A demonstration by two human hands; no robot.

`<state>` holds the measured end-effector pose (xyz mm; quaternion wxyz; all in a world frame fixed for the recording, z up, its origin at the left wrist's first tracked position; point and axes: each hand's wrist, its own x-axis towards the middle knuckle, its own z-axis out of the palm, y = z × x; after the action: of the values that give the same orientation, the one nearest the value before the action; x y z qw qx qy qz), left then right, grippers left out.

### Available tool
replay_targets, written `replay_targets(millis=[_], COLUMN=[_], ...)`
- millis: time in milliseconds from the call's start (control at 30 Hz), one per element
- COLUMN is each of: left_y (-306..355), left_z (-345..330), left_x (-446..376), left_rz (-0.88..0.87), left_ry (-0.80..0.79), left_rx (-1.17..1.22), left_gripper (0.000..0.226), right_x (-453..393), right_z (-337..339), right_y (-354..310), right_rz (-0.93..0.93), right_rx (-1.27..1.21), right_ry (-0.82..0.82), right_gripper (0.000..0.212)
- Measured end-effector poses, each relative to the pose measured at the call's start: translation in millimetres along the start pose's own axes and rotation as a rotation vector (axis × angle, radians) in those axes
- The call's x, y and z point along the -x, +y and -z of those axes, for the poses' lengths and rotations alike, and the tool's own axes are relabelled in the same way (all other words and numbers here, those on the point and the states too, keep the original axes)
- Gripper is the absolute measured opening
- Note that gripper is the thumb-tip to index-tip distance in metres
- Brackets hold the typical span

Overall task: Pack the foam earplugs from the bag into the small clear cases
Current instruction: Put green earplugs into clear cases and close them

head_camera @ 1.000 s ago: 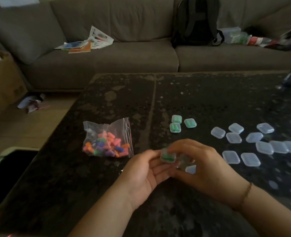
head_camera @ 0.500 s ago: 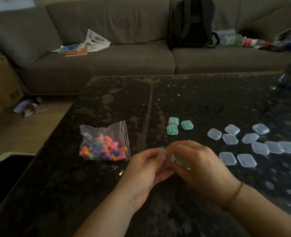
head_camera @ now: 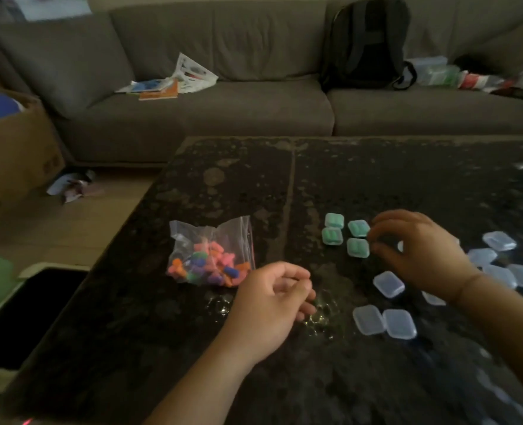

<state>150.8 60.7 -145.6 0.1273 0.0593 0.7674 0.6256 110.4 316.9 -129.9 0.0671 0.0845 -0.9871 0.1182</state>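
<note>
A clear zip bag (head_camera: 211,256) of pink, orange, purple and blue foam earplugs lies on the dark stone table (head_camera: 238,185). Several small cases holding green earplugs (head_camera: 358,247) sit closed in a cluster right of the table's seam. My right hand (head_camera: 416,250) hovers just right of that cluster, fingers spread and curved, its fingertips next to the nearest green case and holding nothing. My left hand (head_camera: 272,299) rests near the bag's right corner, fingers curled in loosely with nothing visible in them. Empty clear cases (head_camera: 389,284) lie below and right of my right hand.
More empty cases (head_camera: 499,240) are scattered toward the table's right edge, some hidden by my right forearm. A grey sofa (head_camera: 223,118) with papers and a black backpack (head_camera: 367,41) stands behind the table. A cardboard box (head_camera: 11,148) sits on the floor to the left.
Both hands held a green-filled case together in front of me. That case now lies with the other green cases; my right hand has moved up to them and my left hand has drawn back.
</note>
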Motion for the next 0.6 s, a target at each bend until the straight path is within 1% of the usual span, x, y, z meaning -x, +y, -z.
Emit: replay_targets(millis=[33, 67, 100, 167, 267, 333, 400, 467, 500, 533, 600], left_y=[-2, -2, -3, -4, -4, -6, -10, -9, -7, -4, 3], left_z=[-2, -5, -8, -15, -23, -25, -26, -24, -21, -19, -13], left_x=[0, 0, -1, -3, -7, -7, -6, -5, -4, -3, 2], left_rz=[-0.008, -0.008, -0.004, 0.007, 0.063, 0.109, 0.154, 0.24, 0.304, 0.363, 0.418], left_ry=[-0.016, -0.033, -0.04, -0.034, -0.03, -0.038, -0.032, -0.044, -0.084, -0.156, -0.311], left_rx=[-0.053, -0.098, -0.123, -0.142, -0.103, -0.058, -0.003, 0.106, 0.192, 0.29, 0.483], left_gripper=[0.013, 0.014, 0.014, 0.013, 0.014, 0.014, 0.013, 0.021, 0.029, 0.039, 0.051], right_x=[7, 15, 25, 42, 55, 55, 55, 53, 52, 50, 46], right_z=[9, 17, 23, 25, 9, 4, 8, 13, 14, 14, 12], right_y=[-1, -4, -10, -24, -34, -34, -34, -38, -41, -44, -51], right_rz=[0.051, 0.11, 0.161, 0.253, 0.315, 0.304, 0.27, 0.289, 0.307, 0.324, 0.363], right_rx=[-0.014, -0.007, 0.029, 0.129, 0.237, 0.241, 0.17, 0.06, -0.046, -0.177, -0.385], right_ry=[-0.032, -0.115, -0.213, -0.337, -0.396, -0.363, -0.305, -0.22, -0.173, -0.126, -0.036], right_gripper=[0.024, 0.028, 0.029, 0.039, 0.061, 0.061, 0.052, 0.044, 0.041, 0.038, 0.035])
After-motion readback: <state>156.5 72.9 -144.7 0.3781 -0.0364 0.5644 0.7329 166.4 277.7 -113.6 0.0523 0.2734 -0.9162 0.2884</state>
